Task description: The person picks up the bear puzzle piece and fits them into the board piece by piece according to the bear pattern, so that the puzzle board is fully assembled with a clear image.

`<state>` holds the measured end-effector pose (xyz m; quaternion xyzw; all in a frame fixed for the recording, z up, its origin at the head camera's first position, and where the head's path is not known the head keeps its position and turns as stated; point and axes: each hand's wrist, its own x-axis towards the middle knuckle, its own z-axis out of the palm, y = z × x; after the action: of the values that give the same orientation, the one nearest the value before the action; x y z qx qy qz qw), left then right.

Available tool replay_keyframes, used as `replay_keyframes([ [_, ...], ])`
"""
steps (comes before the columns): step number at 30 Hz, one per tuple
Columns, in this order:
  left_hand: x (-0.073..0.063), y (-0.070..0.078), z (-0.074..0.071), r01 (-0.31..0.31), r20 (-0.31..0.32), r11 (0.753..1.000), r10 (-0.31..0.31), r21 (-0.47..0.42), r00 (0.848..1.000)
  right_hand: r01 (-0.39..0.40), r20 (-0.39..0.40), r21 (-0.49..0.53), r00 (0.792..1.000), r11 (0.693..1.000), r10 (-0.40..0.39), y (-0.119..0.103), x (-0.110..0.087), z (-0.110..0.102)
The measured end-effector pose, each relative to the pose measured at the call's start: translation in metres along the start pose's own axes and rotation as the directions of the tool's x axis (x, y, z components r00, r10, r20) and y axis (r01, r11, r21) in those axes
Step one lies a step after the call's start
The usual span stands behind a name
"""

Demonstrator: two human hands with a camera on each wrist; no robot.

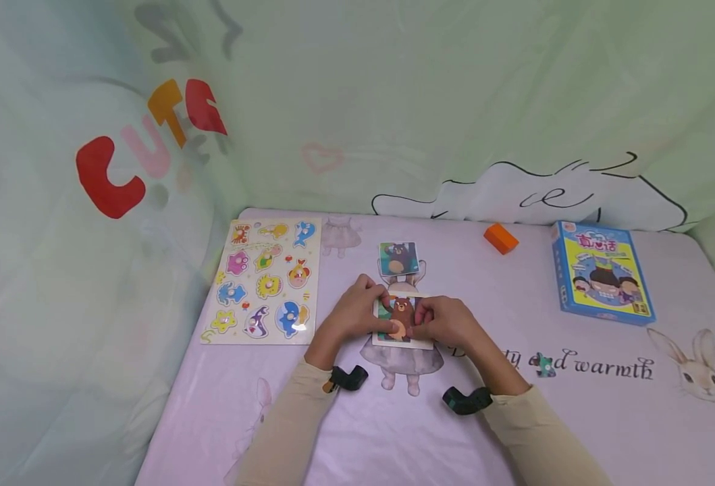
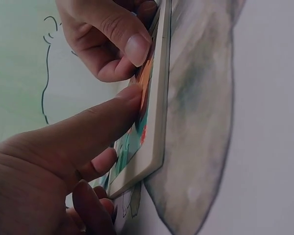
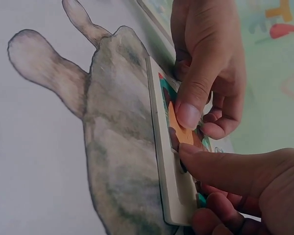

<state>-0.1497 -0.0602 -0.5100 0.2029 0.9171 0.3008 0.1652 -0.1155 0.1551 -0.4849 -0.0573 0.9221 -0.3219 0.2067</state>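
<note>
A small bear jigsaw puzzle [image 1: 402, 317] in a cream frame lies in front of the person. The left hand [image 1: 357, 309] grips its left side, thumb pressed on the bear's orange belly, fingers curled at the far edge. From the right, the right hand [image 1: 449, 324] pinches a puzzle piece with teal [image 3: 201, 199] on it, low over the frame's right side. That piece is mostly hidden by the fingers. Both thumb tips come close together over the belly. A matching bear picture card [image 1: 398, 258] lies just beyond the frame.
A loose teal puzzle piece [image 1: 543, 365] lies on the tablecloth to the right. A sea-animal puzzle board [image 1: 316, 253] lies at the left. An orange block [image 1: 501, 238] and a blue card-game box [image 1: 605, 272] are at the back right, before a curtain [image 1: 454, 81].
</note>
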Motion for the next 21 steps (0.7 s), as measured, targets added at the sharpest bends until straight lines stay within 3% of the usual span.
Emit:
replay_keyframes([
  [14,-0.0012,0.0035,-0.0013,0.018,0.000,1.000,-0.018,-0.013,1.000,-0.021,-0.023,-0.013,1.000,1.000,0.021,-0.0030,-0.0027,0.0011],
  [21,-0.0022,0.0042,-0.0014,0.018,0.004,1.000,-0.018,-0.007,1.000,-0.013,0.008,-0.003,1.000,1.000,0.013,-0.0017,-0.0040,-0.0015],
])
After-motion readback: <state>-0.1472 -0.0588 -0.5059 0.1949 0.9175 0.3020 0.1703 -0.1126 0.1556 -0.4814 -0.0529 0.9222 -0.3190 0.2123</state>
